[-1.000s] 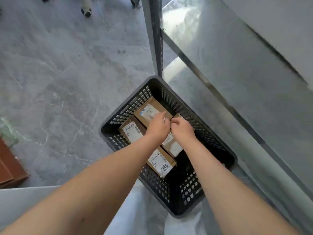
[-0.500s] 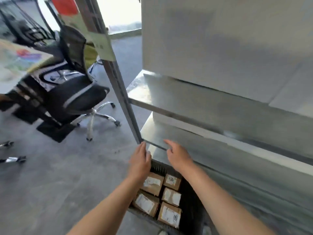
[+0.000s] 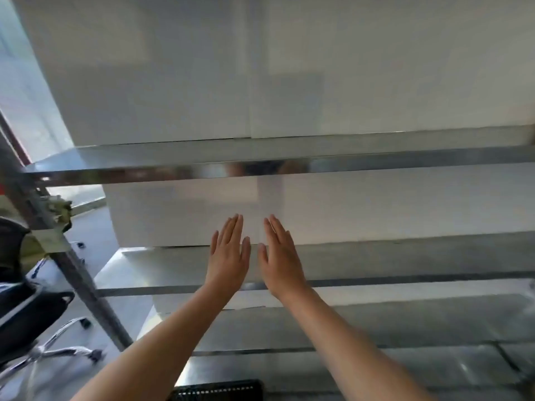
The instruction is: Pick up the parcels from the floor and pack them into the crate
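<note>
While the view tilts up toward a steel shelving rack [image 3: 376,166], both bare arms reach forward in front of it. The left hand [image 3: 228,256] and right hand [image 3: 279,259] hover side by side, backs to the camera, fingers straight and together, holding nothing. Only the dark slotted rim of the crate [image 3: 217,389] shows at the bottom edge, beneath the forearms; its inside and any parcels are out of view. The flat, empty hands probably signal that packing is done or paused. An office chair [image 3: 26,311] stands at left.
</note>
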{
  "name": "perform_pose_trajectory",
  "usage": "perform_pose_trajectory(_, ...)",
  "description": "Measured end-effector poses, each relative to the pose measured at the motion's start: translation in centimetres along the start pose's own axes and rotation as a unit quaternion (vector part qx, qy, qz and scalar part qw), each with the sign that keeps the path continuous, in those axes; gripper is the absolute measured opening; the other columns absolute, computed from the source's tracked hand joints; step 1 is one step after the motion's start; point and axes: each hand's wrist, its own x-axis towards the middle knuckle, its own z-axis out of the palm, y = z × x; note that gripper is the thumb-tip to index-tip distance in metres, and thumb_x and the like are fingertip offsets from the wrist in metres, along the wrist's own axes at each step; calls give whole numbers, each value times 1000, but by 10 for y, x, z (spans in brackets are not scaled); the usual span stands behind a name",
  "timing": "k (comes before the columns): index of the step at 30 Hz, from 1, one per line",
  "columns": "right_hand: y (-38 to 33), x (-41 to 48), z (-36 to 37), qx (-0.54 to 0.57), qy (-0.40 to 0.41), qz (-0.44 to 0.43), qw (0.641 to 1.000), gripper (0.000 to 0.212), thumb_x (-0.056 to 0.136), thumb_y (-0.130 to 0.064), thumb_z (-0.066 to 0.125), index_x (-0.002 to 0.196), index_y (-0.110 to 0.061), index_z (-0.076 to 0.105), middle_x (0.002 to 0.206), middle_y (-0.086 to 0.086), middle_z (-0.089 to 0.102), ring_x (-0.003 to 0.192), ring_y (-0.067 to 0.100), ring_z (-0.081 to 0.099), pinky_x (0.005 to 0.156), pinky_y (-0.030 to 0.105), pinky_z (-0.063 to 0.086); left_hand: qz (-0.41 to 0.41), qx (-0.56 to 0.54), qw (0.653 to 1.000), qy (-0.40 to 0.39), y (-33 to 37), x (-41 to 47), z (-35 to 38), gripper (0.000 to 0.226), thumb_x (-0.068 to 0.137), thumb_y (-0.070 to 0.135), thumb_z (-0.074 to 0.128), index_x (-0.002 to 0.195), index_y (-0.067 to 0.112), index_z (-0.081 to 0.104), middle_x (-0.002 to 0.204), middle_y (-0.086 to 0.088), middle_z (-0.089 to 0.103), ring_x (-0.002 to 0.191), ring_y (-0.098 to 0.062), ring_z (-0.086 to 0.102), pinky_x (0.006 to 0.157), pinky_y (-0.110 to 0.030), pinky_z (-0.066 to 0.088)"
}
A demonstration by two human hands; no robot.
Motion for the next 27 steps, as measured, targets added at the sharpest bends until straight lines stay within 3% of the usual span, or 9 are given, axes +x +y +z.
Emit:
perform_pose_trajectory(6,150,-73,-187,-142,88,91,982,57,106,-32,25,157,-16,6,164,-2,-5,150,9,-6,124,36,0,147,-48,987,-44,226,2,76,72,91,52,-6,155,23,3,162,10,0,148,-5,-5,120,-30,-9)
perform_pose_trajectory(13,261,-186,-362,-234,161,269,920,63,104,-28,31,156,-12,0,163,3,-15,150,16,-9,121,34,-9,302,-94,943,-105,428,-32,151,69,94,49,5,155,18,9,162,5,7,149,-8,2,122,-36,-2)
perform_pose_trajectory(17,304,-241,-415,-264,202,340,880,67,101,-24,37,156,-13,0,163,5,-12,151,18,-9,122,37,-6,394,-96,902,-145,500,-56,201,67,97,49,9,155,17,12,162,2,14,149,-11,7,122,-40,3)
perform_pose_trajectory(21,343,-291,-436,-272,185,402,855,71,99,-23,38,156,-14,-3,163,4,-12,150,20,-11,122,37,-9,441,-114,871,-186,558,-79,244,66,97,47,12,155,14,16,161,-1,18,149,-14,13,122,-43,7)
perform_pose_trajectory(27,419,-340,-472,-275,194,458,822,64,95,-17,42,154,-12,19,162,7,7,150,20,1,123,35,-5,480,-143,828,-251,628,-99,335,67,95,46,8,155,16,16,162,3,15,149,-9,8,122,-42,5)
